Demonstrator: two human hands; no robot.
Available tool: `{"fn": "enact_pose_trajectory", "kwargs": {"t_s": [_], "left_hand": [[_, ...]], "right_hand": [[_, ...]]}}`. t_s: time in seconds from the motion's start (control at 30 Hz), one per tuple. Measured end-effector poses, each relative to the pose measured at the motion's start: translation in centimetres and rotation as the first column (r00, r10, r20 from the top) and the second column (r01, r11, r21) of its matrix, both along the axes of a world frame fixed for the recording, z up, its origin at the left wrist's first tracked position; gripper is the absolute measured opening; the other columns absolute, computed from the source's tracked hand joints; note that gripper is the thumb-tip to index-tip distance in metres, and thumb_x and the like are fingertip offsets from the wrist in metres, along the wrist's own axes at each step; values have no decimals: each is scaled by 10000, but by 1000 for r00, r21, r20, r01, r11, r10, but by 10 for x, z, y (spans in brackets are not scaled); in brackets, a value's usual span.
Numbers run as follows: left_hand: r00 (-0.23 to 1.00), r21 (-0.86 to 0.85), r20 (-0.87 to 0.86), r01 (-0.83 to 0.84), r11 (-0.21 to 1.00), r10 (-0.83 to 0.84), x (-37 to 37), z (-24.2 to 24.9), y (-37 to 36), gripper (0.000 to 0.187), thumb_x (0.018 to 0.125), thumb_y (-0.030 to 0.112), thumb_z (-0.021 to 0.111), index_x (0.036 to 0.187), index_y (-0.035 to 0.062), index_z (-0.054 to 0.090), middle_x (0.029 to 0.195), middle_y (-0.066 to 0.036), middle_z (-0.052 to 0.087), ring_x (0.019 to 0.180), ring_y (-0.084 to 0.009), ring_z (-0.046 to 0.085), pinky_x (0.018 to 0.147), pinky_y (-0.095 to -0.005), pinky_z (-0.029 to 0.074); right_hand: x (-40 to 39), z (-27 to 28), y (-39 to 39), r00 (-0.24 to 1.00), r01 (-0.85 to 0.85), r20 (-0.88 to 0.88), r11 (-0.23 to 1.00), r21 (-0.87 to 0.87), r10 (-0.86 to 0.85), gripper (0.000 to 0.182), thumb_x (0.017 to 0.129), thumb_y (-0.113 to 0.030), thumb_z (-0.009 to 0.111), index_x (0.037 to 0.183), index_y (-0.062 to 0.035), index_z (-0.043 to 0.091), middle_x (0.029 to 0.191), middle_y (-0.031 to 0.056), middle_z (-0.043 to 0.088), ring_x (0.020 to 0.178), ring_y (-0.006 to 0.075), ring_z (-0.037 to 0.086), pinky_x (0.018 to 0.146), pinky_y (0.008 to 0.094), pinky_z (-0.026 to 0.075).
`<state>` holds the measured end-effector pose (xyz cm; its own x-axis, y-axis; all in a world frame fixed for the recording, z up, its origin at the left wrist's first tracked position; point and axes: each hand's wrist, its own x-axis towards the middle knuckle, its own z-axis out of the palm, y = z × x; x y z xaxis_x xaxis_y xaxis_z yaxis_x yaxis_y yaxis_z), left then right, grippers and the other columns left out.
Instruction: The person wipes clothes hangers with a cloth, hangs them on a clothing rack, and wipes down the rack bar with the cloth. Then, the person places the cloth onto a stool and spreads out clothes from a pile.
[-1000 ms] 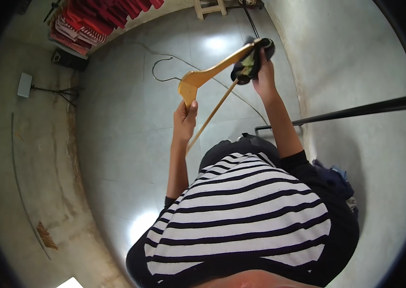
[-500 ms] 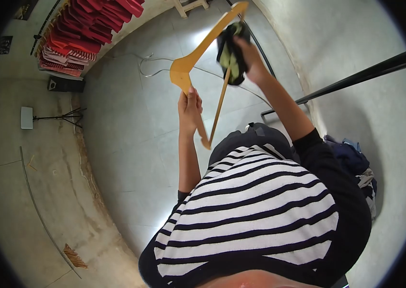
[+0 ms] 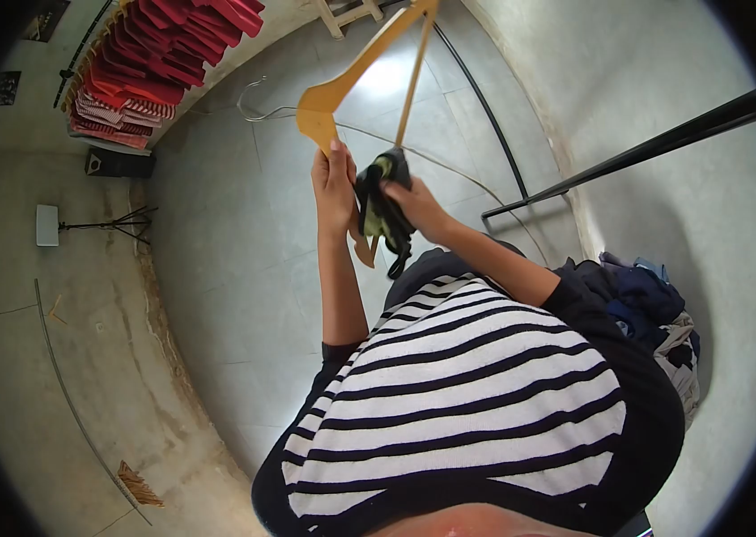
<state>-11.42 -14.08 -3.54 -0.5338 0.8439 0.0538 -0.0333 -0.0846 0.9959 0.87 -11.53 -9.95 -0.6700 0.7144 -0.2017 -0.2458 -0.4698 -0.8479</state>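
Note:
A wooden clothes hanger [image 3: 353, 73] with a metal hook [image 3: 253, 97] is held up in front of me. My left hand [image 3: 333, 183] grips it near the lower shoulder end. My right hand [image 3: 414, 204] clutches a dark cloth with a yellow-green patch [image 3: 378, 210] against the hanger's lower bar, close beside my left hand. My black and white striped shirt [image 3: 467, 385] fills the lower middle of the view.
A black metal rail [image 3: 628, 152] runs along the right wall. A pile of dark clothes [image 3: 646, 304] lies at my right side. Red and striped garments [image 3: 145, 63] hang at the top left. A thin cable [image 3: 485, 98] crosses the tiled floor.
My right hand has slid the cloth down the hanger bar from the far end to right beside my left hand. The hanger has tipped more upright and risen toward the top of the view.

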Motion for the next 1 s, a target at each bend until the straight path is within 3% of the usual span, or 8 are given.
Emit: {"fn": "enact_pose_trajectory", "kwargs": {"t_s": [0.13,0.3,0.47,0.57,0.63,0.7,0.83,1.0], "left_hand": [[997,-26,-58,-50,998,48,-5,3,6,329,963,350,405,750,99,422,600,44,374,512,-33,326,462,-202,269],[1000,-135,-27,2,991,-5,4,7,-11,338,959,361,411,737,106,427,612,45,373,522,-44,327,484,-205,271],[1000,-240,-9,-8,971,6,15,10,-20,331,962,349,408,743,103,444,624,44,369,538,-50,326,495,-209,263],[998,-104,62,7,995,0,7,1,-9,319,960,351,420,759,106,460,625,50,363,531,-32,305,488,-190,250],[999,-63,42,-9,998,12,1,1,1,318,959,350,423,762,104,461,623,46,367,534,-34,314,489,-191,254],[999,-21,24,-24,1000,24,-3,1,8,317,957,350,425,765,101,463,622,41,372,536,-36,323,490,-193,258],[997,-39,34,-68,997,69,-5,-7,11,322,961,335,414,754,91,444,597,38,374,517,-44,344,493,-210,322],[996,-108,75,-41,993,49,-5,-20,-2,331,960,360,401,772,94,460,539,39,351,478,-64,341,509,-235,363]], "right_hand": [[1,13,12,996,-58,66,998,27,56,234,870,-222,545,973,-15,579,802,14,584,717,90,524,667,260,444],[8,34,89,953,285,137,952,-110,-270,348,833,-340,579,959,-16,593,814,66,622,705,141,591,639,275,474],[19,51,116,896,418,-122,904,-95,-427,364,847,-333,569,984,4,579,813,67,624,693,151,610,654,289,498],[13,29,87,963,246,130,968,-58,-237,363,831,-334,581,946,9,599,790,62,623,673,143,599,621,273,484],[11,7,45,1000,2,13,1000,6,-2,334,829,-319,599,919,2,615,770,48,625,688,117,584,612,263,474],[8,-11,2,959,-230,173,973,7,225,285,854,-278,582,977,-21,596,861,40,623,761,99,567,694,268,467],[12,-1,-15,946,-309,73,946,-97,316,255,879,-217,549,1049,-28,567,933,29,603,860,91,550,772,258,444],[11,3,25,998,-64,-20,998,29,65,255,896,-235,527,1034,-23,564,886,19,598,797,89,560,717,253,462]]}}
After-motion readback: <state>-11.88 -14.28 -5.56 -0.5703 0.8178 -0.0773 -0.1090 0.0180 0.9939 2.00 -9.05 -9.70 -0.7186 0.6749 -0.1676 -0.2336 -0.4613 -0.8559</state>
